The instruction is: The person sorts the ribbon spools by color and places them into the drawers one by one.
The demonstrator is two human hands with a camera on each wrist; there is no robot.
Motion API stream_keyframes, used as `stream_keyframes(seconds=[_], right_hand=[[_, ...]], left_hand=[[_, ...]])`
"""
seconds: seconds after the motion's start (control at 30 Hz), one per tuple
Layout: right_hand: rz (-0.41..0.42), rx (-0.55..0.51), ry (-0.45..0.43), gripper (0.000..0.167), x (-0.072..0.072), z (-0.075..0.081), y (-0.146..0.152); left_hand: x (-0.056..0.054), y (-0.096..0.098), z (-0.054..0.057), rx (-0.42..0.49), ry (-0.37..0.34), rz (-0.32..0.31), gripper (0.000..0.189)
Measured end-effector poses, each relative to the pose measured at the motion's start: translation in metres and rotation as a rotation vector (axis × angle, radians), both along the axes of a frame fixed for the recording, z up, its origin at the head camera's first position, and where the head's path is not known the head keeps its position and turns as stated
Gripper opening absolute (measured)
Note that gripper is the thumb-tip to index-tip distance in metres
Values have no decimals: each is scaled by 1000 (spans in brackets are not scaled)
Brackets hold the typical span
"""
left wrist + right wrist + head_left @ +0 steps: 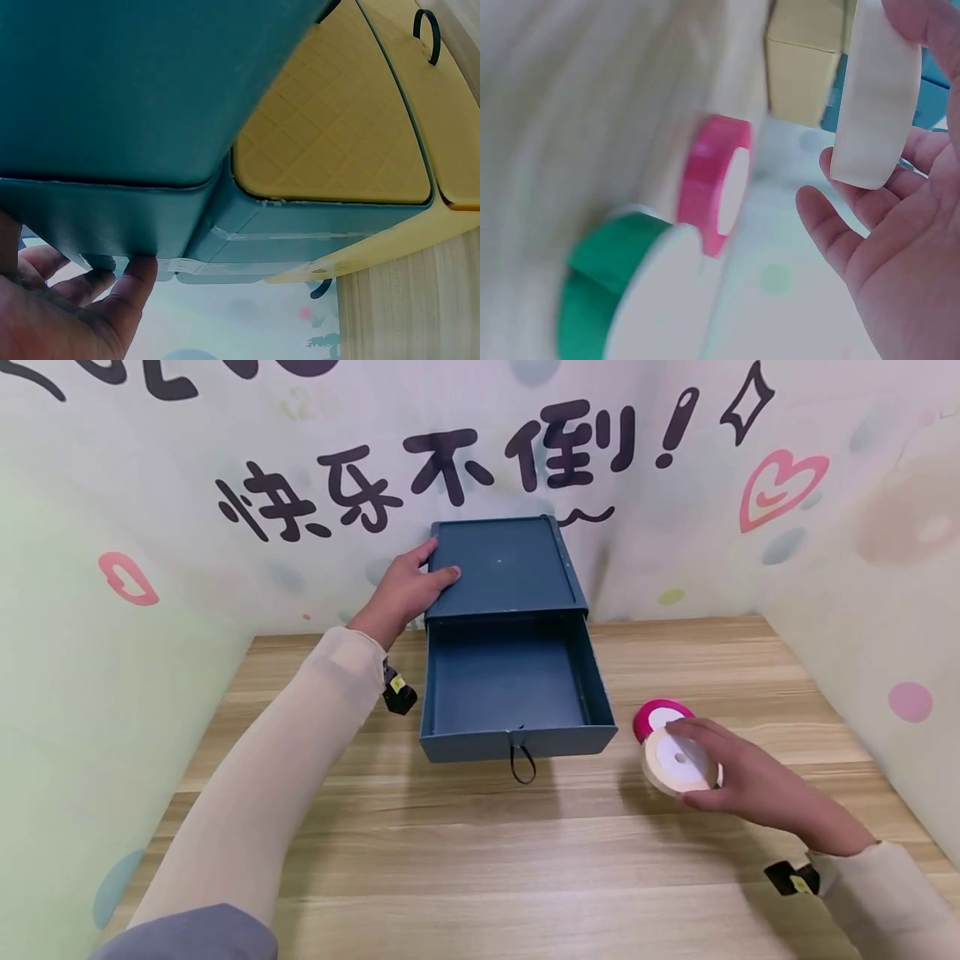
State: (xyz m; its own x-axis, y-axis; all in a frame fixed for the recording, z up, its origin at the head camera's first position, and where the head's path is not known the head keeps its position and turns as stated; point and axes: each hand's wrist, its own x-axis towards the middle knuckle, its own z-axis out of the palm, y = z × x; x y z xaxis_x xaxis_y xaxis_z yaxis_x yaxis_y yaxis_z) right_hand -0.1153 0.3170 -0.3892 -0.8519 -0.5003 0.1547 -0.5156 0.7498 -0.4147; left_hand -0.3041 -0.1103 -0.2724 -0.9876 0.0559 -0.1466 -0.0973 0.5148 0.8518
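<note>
Right wrist view: the right hand (911, 259) clamps its fingers on a cream ribbon spool (874, 97), near a pink spool (703, 180) and green spool (611, 277); the left hand (408, 585) grips a blue drawer box (510, 568).

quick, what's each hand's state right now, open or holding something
Left hand: closed on the left edge of the blue drawer cabinet.
Right hand: holding the cream ribbon spool.

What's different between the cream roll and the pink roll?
The cream roll is pale round its edge; the pink roll is bright pink there. The cream roll is held by the right hand, while the pink roll lies on the table. In the head view, the cream roll partly covers the pink roll. Both are round, with a white face.
</note>
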Motion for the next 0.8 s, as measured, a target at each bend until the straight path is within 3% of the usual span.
stream_keyframes(seconds=[0.23, 0.8], right_hand=[[45, -8, 55, 85, -11, 25, -2], [183, 20, 81, 89, -31, 94, -25]], left_hand=[[0, 0, 1, -4, -1, 2, 73], [0, 0, 0, 11, -2, 3, 73]])
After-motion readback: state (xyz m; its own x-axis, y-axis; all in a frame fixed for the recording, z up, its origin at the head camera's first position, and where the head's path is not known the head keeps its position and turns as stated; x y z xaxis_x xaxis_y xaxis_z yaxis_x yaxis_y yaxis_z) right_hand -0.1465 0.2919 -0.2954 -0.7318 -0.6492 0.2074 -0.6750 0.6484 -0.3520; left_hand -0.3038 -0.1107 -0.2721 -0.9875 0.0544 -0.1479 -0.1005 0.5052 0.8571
